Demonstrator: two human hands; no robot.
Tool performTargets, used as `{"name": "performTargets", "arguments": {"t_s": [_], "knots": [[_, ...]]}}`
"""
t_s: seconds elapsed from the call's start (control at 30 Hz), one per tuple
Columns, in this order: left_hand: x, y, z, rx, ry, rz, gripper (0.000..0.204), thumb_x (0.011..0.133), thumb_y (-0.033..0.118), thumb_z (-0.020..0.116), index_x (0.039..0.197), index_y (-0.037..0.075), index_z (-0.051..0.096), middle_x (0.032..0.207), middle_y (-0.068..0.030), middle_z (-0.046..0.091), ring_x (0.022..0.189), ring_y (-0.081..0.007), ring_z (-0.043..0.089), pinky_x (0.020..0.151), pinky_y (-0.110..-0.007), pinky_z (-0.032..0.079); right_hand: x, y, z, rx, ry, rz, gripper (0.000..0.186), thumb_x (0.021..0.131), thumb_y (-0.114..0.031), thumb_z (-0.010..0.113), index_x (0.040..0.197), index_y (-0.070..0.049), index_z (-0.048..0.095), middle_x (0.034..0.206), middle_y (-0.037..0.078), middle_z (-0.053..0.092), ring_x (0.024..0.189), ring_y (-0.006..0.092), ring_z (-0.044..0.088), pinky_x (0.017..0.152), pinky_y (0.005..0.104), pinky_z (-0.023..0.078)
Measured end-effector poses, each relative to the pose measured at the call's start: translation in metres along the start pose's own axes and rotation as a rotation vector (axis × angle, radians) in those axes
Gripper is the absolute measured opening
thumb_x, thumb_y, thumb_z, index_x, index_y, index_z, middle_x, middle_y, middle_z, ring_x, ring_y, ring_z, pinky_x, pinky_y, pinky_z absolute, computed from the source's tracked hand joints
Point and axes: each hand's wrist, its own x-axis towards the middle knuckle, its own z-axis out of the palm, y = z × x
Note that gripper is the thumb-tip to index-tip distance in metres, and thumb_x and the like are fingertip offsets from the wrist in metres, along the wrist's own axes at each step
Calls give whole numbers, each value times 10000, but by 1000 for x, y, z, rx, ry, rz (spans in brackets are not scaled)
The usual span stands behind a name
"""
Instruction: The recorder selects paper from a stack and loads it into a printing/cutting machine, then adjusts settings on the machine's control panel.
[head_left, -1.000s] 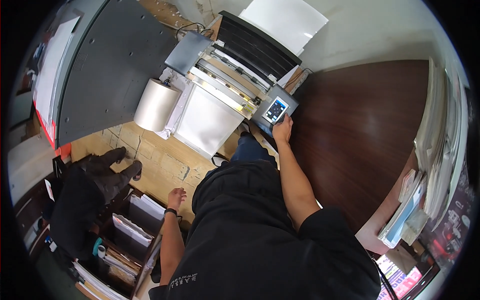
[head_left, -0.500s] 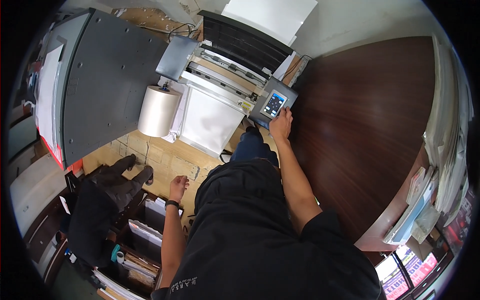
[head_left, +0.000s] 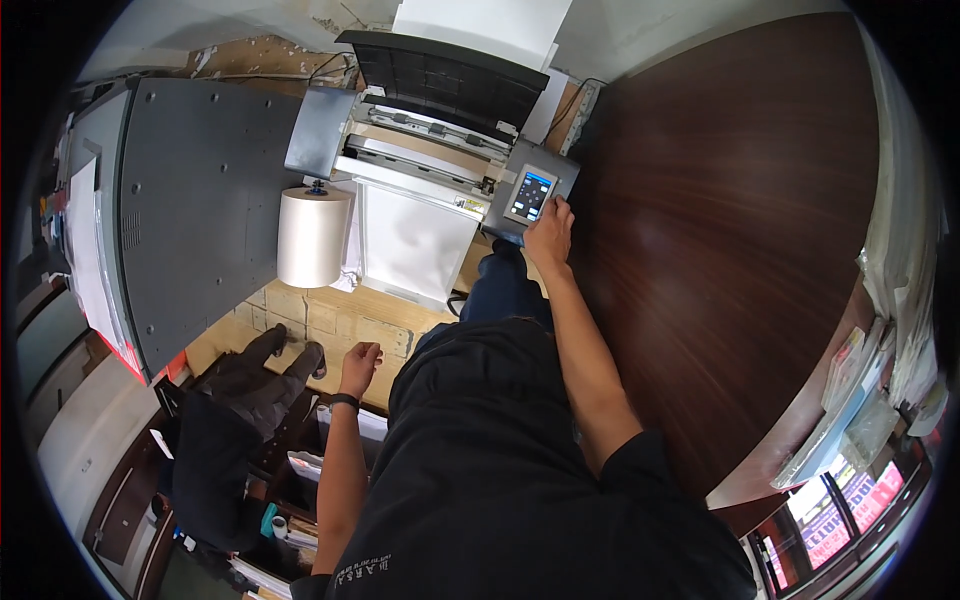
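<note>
My right hand (head_left: pixel 549 236) is at the lower right edge of a touchscreen (head_left: pixel 531 194) on the right end of a grey machine (head_left: pixel 425 157) that looks like a printer or cutting plotter. Its fingers are bent and rest on the panel, with no held object visible. The screen is lit, with dark and blue areas and small icons. Above the machine's rollers, a black lid (head_left: pixel 450 85) stands raised. Low and left of my body, my left hand (head_left: pixel 360 368) hangs in the air, its fingers curled in with nothing visible in them; a dark band is round the wrist.
A large off-white roll (head_left: pixel 315 240) stands left of the machine's white front tray (head_left: pixel 412 245). A tall grey cabinet-like unit (head_left: pixel 205 200) fills the left. Dark brown wood panelling (head_left: pixel 730 240) rises close on my right. Another person (head_left: pixel 215 470) in dark clothes is at lower left.
The view has shifted, so the machine appears further left. My right hand stays at the touchscreen's lower right edge. The left hand's fingers have curled in more.
</note>
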Motion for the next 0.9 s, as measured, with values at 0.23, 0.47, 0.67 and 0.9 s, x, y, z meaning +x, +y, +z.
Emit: {"name": "performTargets", "arguments": {"t_s": [0.23, 0.47, 0.67, 0.9], "knots": [[5, 32, -4, 21, 20, 77, 315, 980, 312, 620, 1087, 19, 662, 955, -59, 715, 799, -124, 672, 651, -255, 484, 3, -4, -4, 9, -10, 23, 468, 826, -32, 642, 1267, 72, 526, 1412, 211, 428, 1294, 399, 430, 1071, 445, 428], [6, 19, -8, 34, 4, 29, 314, 980, 313, 620, 1081, 19, 662, 941, -53, 711, 790, -122, 670, 647, -254, 483, 3, -7, -7, 27, -23, 41, 468, 827, -32, 639, 1273, 53, 524, 1404, 207, 437, 1287, 394, 440, 1067, 441, 432], [5, 2, -7, 22, -9, -41, 315, 977, 309, 627, 1082, 13, 652, 918, -43, 703, 788, -111, 657, 684, -253, 489, 3, -7, -8, 15, 0, 20, 478, 823, -36, 640, 1282, 28, 519, 1405, 209, 436, 1277, 395, 453, 1057, 444, 439], [5, 3, -5, 6, -1, -19, 312, 980, 311, 626, 1076, 15, 651, 908, -40, 698, 776, -102, 651, 674, -249, 484, 2, -7, -9, 37, -7, 39, 469, 823, -37, 633, 1276, 17, 526, 1399, 205, 443, 1266, 398, 463, 1052, 446, 439]]}}
